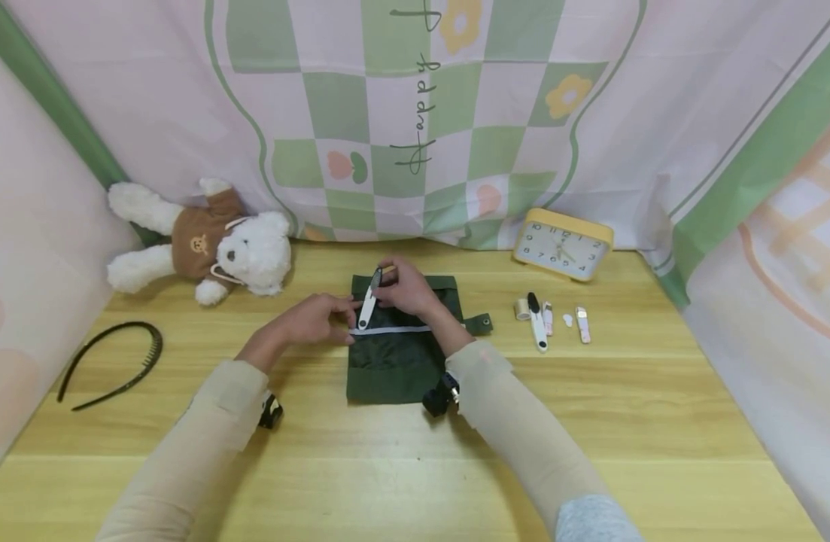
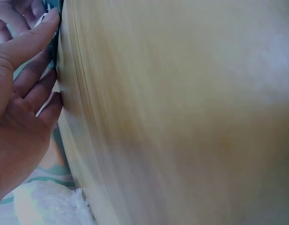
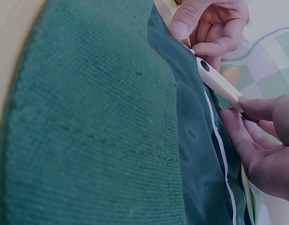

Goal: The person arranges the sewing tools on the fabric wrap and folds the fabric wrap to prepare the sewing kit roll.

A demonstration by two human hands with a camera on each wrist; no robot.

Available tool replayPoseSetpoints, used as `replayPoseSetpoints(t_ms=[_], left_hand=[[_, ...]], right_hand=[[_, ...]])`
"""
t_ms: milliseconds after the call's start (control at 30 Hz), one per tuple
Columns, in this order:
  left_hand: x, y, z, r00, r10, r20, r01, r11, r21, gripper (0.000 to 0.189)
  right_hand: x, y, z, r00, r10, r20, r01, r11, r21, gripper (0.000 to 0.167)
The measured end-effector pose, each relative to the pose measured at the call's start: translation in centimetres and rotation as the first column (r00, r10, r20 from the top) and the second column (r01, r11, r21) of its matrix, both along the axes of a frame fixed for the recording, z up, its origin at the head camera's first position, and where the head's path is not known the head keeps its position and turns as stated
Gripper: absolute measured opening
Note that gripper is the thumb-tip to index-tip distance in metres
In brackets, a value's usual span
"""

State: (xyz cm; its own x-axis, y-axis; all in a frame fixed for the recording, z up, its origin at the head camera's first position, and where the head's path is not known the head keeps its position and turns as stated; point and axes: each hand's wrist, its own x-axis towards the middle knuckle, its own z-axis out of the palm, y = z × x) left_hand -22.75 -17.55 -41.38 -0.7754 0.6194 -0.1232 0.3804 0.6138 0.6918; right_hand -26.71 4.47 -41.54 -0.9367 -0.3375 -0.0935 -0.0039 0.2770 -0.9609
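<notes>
A dark green fabric pouch (image 1: 387,384) lies unfolded on the table, with a white-edged pocket (image 1: 394,330) across its middle. My right hand (image 1: 408,290) pinches a slim white-handled tool with a black tip (image 1: 367,310) by its black end. The tool's white end slants down against the pouch by the white edging; its exact kind is unclear. At the pouch's left side, my left hand (image 1: 316,320) pinches the edge with thumb and fingers. In the right wrist view, the left thumb (image 3: 181,29) lies close to the tool's white end (image 3: 219,83).
On the right lie a similar black-and-white tool (image 1: 538,322), two small nail clippers (image 1: 583,325), a thread spool (image 1: 521,309) and a small white piece (image 1: 567,320). Behind them leans a yellow clock (image 1: 563,245). A plush dog (image 1: 205,241) and black headband (image 1: 159,342) lie left.
</notes>
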Motion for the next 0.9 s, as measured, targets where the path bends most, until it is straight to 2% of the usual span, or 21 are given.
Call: replayPoseSetpoints(t_ms=[167,433,567,900], left_hand=[[-0.04,0.07,0.03,1.0,-0.017,-0.026,0.018,1.0,0.017,0.008],[0.13,0.02,0.19,1.0,-0.004,-0.008,0.004,1.0,0.01,0.01],[0.17,0.06,0.29,1.0,0.008,0.008,-0.008,1.0,0.002,0.01],[0.11,0.06,0.36,1.0,0.007,-0.009,-0.007,1.0,-0.006,0.011]], right_hand=[[-0.14,-0.02,-0.08,1.0,-0.021,-0.017,0.021,1.0,0.015,0.054],[-0.03,-0.04,-0.16,0.998,0.058,0.034,-0.059,0.998,0.021,0.054],[0.05,-0.04,-0.19,0.995,0.092,0.032,-0.094,0.994,0.05,0.053],[0.15,-0.23,-0.18,0.988,0.155,0.0,-0.154,0.978,0.143,0.053]])
